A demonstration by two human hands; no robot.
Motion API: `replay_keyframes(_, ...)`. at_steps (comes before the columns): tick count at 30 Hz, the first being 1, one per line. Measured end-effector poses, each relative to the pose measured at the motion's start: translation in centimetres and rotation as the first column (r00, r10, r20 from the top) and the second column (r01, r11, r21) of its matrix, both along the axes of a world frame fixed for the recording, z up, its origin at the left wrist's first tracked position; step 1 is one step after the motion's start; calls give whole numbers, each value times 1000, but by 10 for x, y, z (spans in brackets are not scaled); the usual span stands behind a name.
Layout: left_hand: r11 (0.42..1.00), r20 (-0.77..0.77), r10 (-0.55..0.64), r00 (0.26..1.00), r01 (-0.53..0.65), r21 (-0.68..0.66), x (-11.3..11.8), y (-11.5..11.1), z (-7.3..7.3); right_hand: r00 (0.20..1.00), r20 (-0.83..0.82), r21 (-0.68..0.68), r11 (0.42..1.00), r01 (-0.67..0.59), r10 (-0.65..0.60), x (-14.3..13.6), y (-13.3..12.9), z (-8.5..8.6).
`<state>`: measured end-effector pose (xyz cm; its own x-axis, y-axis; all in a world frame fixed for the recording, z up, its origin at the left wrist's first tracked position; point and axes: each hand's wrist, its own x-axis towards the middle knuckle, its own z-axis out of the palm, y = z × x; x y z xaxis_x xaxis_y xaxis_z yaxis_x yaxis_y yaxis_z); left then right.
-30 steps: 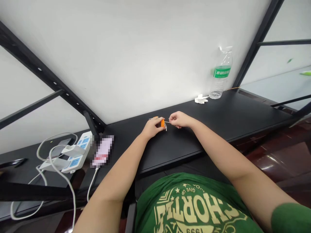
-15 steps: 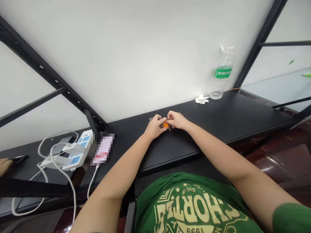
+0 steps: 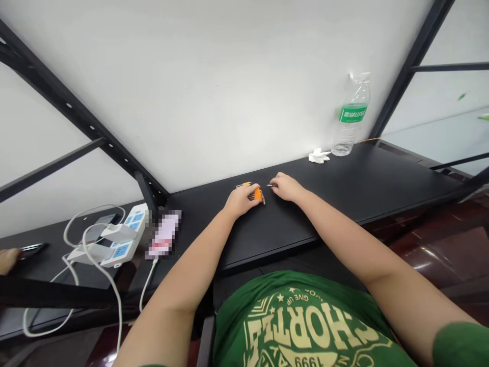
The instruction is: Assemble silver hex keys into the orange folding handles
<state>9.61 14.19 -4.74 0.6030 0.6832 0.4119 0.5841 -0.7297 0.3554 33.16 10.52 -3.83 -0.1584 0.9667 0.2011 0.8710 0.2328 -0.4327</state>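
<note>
My left hand [image 3: 240, 200] is closed around an orange holder [image 3: 258, 194] on the black desk. Several thin metal rods, which look like hex keys, stick out of the holder on both sides; the fingers hide part of it. To its right, my right hand [image 3: 284, 186] pinches a thin dark metal rod [image 3: 271, 185], whose tip points left toward the holder. A small gap separates that rod from the holder. Most of the rod is hidden by my fingers, so its full shape does not show.
Against the wall stand a clear water bottle [image 3: 349, 122] and a crumpled white tissue [image 3: 318, 156]. On the left lie a phone [image 3: 165, 233] on a cable and a white power strip [image 3: 128, 234]. Past the black frame, another person's hand [image 3: 8, 260] is beside a dark phone [image 3: 32, 250].
My right hand has moved right, away from the orange holder, with a thin metal rod between its fingers. My left hand keeps the holder at nearly the same spot.
</note>
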Motion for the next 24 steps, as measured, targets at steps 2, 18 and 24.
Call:
replay_keyframes(2, 1000, -5, -5, 1000, 5, -5, -2, 3, -1, 998, 65, -48, 999, 4, -1, 4, 2, -2)
replay_keyframes(18, 999, 8, -8, 1000, 8, -31, -5, 8, -6, 967, 250, -45, 997, 59, -46, 0, 0, 3)
replay_keyframes(24, 999, 7, -22, 1000, 22, -40, -6, 8, -6, 956, 293, -32, 999, 27, -16, -5, -3, 3)
